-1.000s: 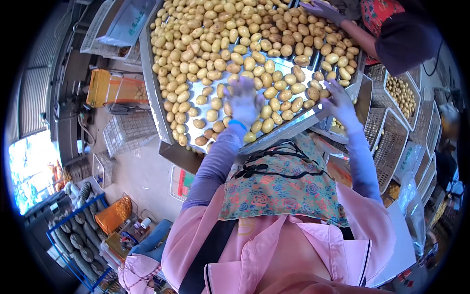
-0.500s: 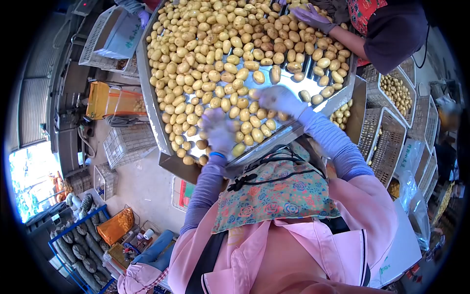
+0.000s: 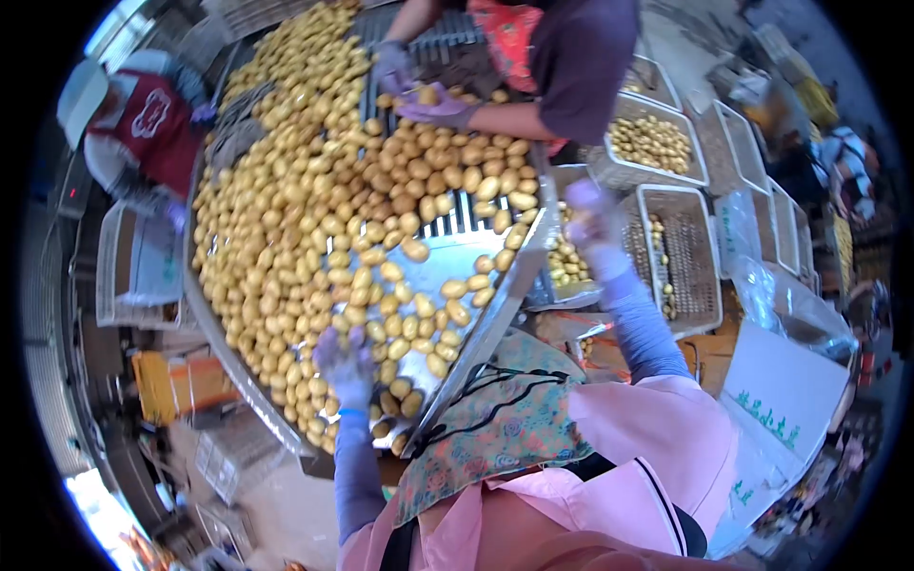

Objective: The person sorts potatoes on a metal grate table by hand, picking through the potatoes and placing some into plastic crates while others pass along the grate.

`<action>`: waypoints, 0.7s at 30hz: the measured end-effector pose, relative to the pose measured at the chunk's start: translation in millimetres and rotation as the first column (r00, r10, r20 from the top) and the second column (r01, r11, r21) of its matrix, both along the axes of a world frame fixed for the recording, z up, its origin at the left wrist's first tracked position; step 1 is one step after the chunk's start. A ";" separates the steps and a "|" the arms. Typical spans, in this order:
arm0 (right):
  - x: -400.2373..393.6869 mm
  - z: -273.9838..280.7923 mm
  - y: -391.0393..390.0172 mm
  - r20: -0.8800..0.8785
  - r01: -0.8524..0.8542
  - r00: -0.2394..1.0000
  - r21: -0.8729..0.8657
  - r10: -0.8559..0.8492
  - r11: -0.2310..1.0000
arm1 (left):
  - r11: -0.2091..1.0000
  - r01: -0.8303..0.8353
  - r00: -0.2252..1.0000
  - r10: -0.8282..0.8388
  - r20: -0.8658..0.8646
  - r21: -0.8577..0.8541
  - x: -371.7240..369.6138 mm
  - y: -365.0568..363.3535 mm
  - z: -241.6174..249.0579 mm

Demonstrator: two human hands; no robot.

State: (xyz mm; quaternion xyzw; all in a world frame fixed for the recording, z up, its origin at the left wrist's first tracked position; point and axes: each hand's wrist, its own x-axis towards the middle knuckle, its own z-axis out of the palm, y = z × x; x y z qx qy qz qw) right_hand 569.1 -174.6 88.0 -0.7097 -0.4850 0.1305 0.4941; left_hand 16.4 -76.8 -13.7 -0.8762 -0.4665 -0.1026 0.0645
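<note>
Many small yellow potatoes [image 3: 286, 219] cover a metal sorting table [image 3: 506, 303] with a raised rim. My left hand [image 3: 345, 369], in a lavender glove, lies with fingers spread on potatoes near the table's close edge. A few darker potatoes [image 3: 400, 388] sit just right of it. Beyond the right rim, my right hand [image 3: 590, 205], gloved alike, is raised near a crate [image 3: 562, 301] partly filled with potatoes. Its fingers are curled and blurred by motion, with a tan potato-like shape at the palm.
Across the table a person in a dark top handles potatoes with gloved hands [image 3: 438, 107]. Another person in a red apron [image 3: 148, 128] stands at the left. Plastic crates [image 3: 700, 257] line the right side, beside a white carton [image 3: 785, 385]. An orange bag [image 3: 181, 381] lies left.
My view has turned right. My right hand has gone from over the potatoes to outside the table's right rim. My left hand stays on the potatoes.
</note>
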 end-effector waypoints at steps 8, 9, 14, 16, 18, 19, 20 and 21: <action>29.1 53.9 7.2 0.522 0.075 0.836 0.194 -0.168 0.978 | 0.873 -0.398 0.912 0.411 -0.014 -0.282 102.3 10.8 -9.7; -23.5 36.2 23.3 0.290 -0.092 0.954 0.052 0.073 0.994 | 0.946 -0.242 0.959 0.267 0.093 -0.218 116.5 -1.6 -16.2; -187.2 -19.4 52.7 0.431 -0.450 0.434 -0.657 0.791 0.605 | 0.958 0.118 0.983 -0.075 0.168 -0.263 52.9 -83.8 25.4; -226.4 -35.3 54.0 0.321 -0.498 0.470 -0.672 0.822 0.547 | 0.918 0.083 0.996 -0.060 0.069 -0.387 10.9 -99.8 39.4; -256.7 -50.5 54.6 0.143 -0.658 0.318 -0.678 0.937 0.327 | 0.930 -0.174 0.982 0.137 -0.134 -0.325 -25.6 -93.9 44.8; -275.6 -53.0 51.6 0.131 -0.661 0.307 -0.683 0.943 0.310 | 0.934 -0.284 0.958 0.266 -0.111 -0.215 -50.7 -89.4 21.9; -296.0 -54.0 49.0 0.203 -0.735 0.224 -0.607 0.953 0.302 | 0.911 -0.399 0.917 0.393 -0.074 -0.108 -65.6 -84.2 -3.1; -305.8 -55.8 48.5 0.286 -0.803 0.146 -0.526 0.947 0.282 | 0.867 -0.497 0.860 0.498 0.109 -0.036 -54.4 -73.2 2.5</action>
